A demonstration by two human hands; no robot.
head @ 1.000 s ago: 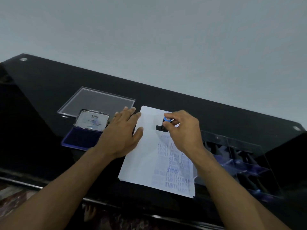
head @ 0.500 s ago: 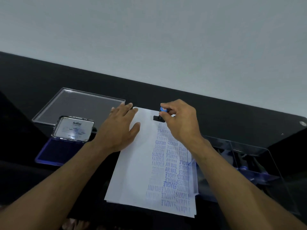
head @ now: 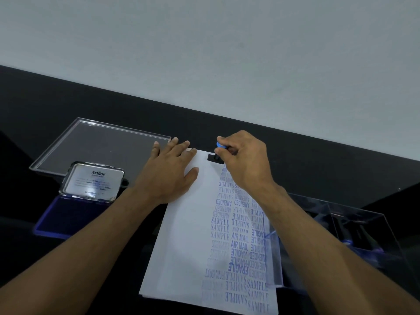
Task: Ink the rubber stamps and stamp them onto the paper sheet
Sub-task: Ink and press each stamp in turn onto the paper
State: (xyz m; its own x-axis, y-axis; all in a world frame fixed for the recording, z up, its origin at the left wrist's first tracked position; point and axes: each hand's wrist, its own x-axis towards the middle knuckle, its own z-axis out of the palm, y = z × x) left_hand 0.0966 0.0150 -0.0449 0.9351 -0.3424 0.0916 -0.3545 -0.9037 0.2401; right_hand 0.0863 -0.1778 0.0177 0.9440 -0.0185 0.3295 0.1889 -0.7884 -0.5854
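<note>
The black tabletop (head: 295, 160) carries the paper sheet (head: 188, 235) at centre frame, its right half crowded with blue prints. The left hand (head: 168, 173) lies flat, fingers spread, pinning the sheet's top corner; keep it there. The right hand (head: 245, 162) pinches the rubber stamp (head: 214, 157) at the sheet's top edge, apparently touching. Press straight down, evenly, then lift cleanly. The open ink pad (head: 59, 214) waits at lower left.
</note>
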